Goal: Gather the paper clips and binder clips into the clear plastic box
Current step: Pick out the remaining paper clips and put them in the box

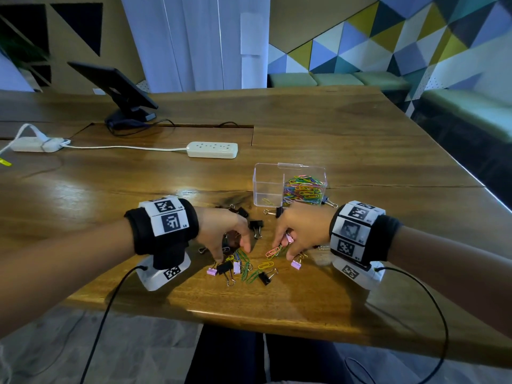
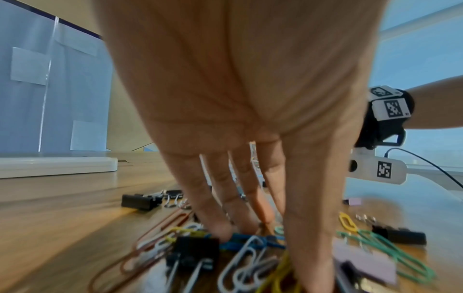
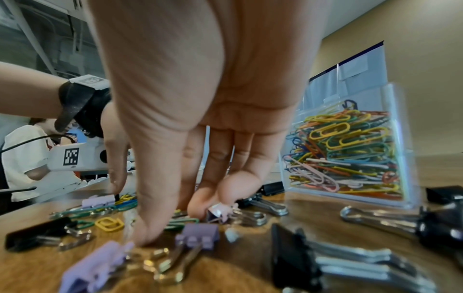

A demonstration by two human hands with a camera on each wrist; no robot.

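Note:
The clear plastic box [image 1: 268, 180] stands on the table; its right half is packed with coloured paper clips [image 1: 304, 189] [image 3: 345, 150], and its left half holds one yellow clip. Loose paper clips [image 1: 246, 266] [image 2: 250, 261] and black and pink binder clips [image 1: 225, 268] [image 3: 198, 236] lie in front of it. My left hand [image 1: 234, 252] [image 2: 270, 253] reaches down onto this pile, straight fingers [image 2: 225, 230] touching blue paper clips, thumb apart. To its right, my right hand [image 1: 281, 249] [image 3: 180, 222] curls its fingertips on a pink binder clip [image 1: 289, 239] [image 3: 218, 212], thumb on the wood.
A white power strip [image 1: 212, 149] and its cord lie behind the box, with a second strip [image 1: 36, 144] at far left. A tablet on a stand [image 1: 122, 90] sits at the back left. The table's front edge [image 1: 249, 320] is close below the pile.

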